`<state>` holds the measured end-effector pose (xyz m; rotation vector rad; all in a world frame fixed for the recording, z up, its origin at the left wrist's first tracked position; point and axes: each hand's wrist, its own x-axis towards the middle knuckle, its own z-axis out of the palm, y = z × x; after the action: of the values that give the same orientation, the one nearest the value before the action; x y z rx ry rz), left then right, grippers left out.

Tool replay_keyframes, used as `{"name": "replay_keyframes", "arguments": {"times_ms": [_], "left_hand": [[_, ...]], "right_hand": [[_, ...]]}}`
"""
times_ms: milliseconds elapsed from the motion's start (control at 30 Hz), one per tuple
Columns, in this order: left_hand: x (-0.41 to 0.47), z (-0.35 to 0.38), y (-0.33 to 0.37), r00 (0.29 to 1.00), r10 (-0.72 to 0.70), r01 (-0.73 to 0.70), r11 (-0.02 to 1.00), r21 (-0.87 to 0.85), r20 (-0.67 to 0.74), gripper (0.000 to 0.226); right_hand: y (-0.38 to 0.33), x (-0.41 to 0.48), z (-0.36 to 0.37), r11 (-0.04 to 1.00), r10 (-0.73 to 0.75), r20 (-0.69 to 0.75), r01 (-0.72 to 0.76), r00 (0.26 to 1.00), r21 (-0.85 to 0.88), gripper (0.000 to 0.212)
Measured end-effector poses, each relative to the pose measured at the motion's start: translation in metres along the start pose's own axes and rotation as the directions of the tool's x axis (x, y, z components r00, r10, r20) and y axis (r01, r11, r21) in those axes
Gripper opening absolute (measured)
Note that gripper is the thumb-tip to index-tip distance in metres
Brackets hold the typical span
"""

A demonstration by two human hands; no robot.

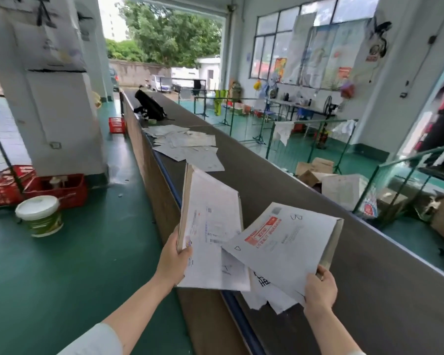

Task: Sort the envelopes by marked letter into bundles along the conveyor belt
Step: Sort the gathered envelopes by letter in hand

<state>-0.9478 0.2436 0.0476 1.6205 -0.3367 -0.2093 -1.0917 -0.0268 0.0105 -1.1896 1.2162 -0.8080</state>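
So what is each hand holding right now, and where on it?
The left hand grips a stack of envelopes by its lower left edge; the right hand pinches an envelope at its near right corner.

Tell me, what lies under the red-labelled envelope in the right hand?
Several loose white envelopes on the conveyor belt, one bearing black writing; their marked letters are covered.

Both our arms reach forward, forearms bare. Our left hand (173, 257) grips a stack (210, 226), thumb on its face; our right hand (321, 288) pinches an envelope (287, 242) by its near corner.
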Motion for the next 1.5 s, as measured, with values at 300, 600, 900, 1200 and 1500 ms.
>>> {"name": "replay_keyframes", "arguments": {"times_ms": [300, 600, 900, 1200, 1500], "left_hand": [[0.168, 0.004, -0.006, 0.986, 0.136, -0.153, 0.97, 0.19, 0.101, 0.06], [0.27, 0.028, -0.017, 0.906, -0.002, -0.009, 1.0, 0.025, 0.422, 0.046], [0.294, 0.067, -0.035, 0.762, -0.059, 0.048, 0.998, 0.035, 0.644, 0.042], [0.28, 0.124, -0.037, 0.614, -0.095, 0.115, 0.993, 0.031, 0.783, 0.044], [0.188, 0.204, -0.035, 0.433, -0.085, 0.128, 0.991, 0.031, 0.897, 0.043]], "right_hand": [[0.002, 0.057, 0.048, 0.814, 0.069, -0.07, -0.097, 0.995, -0.573, 0.064], [-0.032, 0.049, 0.18, 0.972, 0.011, 0.316, 0.064, 0.949, -0.228, 0.041], [-0.011, 0.055, 0.171, 0.987, 0.148, 0.176, -0.133, 0.973, -0.096, 0.035], [-0.009, 0.049, 0.116, 0.974, 0.205, -0.104, -0.192, 0.973, 0.12, 0.027], [0.002, -0.005, 0.005, 0.996, 0.051, -0.565, 0.002, 0.824, 0.093, 0.005]]}}
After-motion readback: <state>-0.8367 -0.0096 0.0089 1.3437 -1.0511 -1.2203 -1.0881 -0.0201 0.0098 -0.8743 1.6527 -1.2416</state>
